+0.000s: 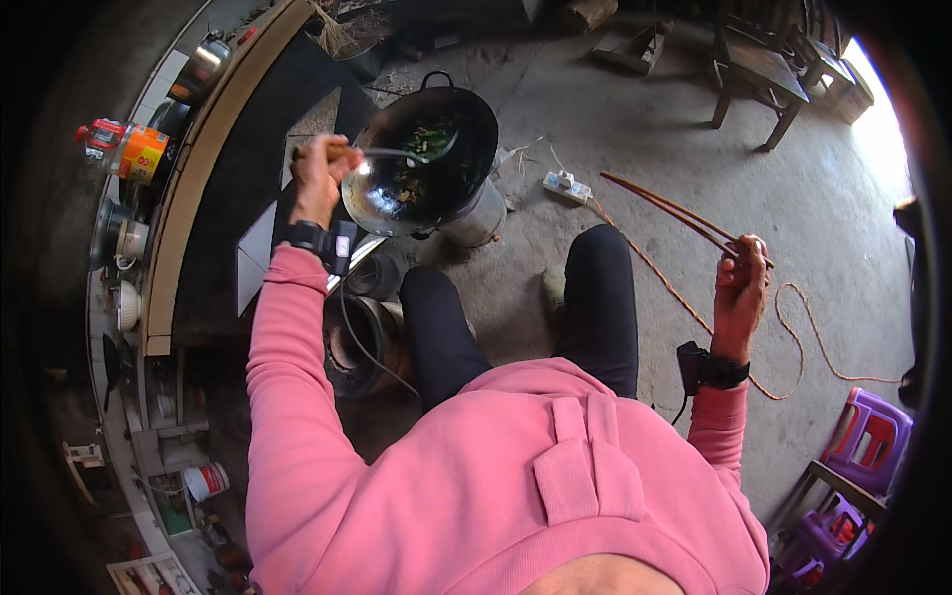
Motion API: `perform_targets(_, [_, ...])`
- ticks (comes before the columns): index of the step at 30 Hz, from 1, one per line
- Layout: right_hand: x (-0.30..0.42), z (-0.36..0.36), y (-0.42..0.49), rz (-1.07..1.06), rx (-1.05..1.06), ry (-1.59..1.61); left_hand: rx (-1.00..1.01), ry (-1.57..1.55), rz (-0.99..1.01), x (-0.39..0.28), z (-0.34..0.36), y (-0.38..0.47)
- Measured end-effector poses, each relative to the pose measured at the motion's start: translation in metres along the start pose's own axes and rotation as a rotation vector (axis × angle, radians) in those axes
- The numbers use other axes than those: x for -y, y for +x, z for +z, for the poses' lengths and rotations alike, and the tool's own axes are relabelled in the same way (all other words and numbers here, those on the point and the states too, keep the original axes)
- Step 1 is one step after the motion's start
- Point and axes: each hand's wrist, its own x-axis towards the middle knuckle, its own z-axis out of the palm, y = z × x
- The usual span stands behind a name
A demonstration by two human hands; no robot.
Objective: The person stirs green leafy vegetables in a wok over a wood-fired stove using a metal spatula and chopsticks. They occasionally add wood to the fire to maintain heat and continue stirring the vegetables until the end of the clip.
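A large dark wok (468, 123) with green vegetables (431, 139) and browned bits of food in it stands ahead of me, left of the middle. My left hand (320, 175) grips the wooden handle of a metal ladle or spatula (387, 152), whose far end reaches into the wok over the food. Well to the right of the wok, above the floor, my right hand (742, 282) holds a pair of long brown wooden chopsticks (662, 208). Their tips point up and to the left, away from the hand, and touch no food.
A power strip (567, 187) with an orange cord lies on the concrete floor between wok and chopsticks. On the left, a tiled ledge (201, 160) holds an oil bottle (141, 152), pots and bowls. A wooden chair (758, 71) stands upper right, purple plastic stools (870, 439) lower right.
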Motion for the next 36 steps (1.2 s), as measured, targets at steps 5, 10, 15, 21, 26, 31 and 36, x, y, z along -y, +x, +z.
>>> perform_targets(5, [-0.004, 0.0, 0.002, 0.009, -0.001, 0.02, 0.041, 0.275, 0.146, -0.047, -0.006, -0.015])
perform_targets(10, [-0.008, 0.004, 0.003, 0.013, -0.038, -0.016, 0.21, 0.566, 0.099, -0.082, -0.021, -0.009])
perform_targets(15, [-0.008, 0.01, 0.002, 0.011, -0.047, -0.014, -0.082, 0.424, 0.121, -0.025, 0.002, -0.002])
perform_targets(21, [-0.007, 0.004, 0.006, 0.014, -0.066, -0.034, 0.133, 0.233, 0.312, -0.019, -0.023, -0.01])
perform_targets(26, [-0.013, 0.0, 0.01, 0.049, -0.06, -0.042, 0.102, 0.472, 0.18, -0.024, -0.06, -0.01])
perform_targets(31, [-0.014, 0.011, 0.012, 0.019, -0.035, -0.064, 0.072, 0.166, 0.195, 0.019, -0.048, 0.006])
perform_targets(36, [-0.008, 0.018, 0.011, 0.014, -0.06, -0.043, 0.516, 0.518, 0.547, 0.036, -0.01, -0.006])
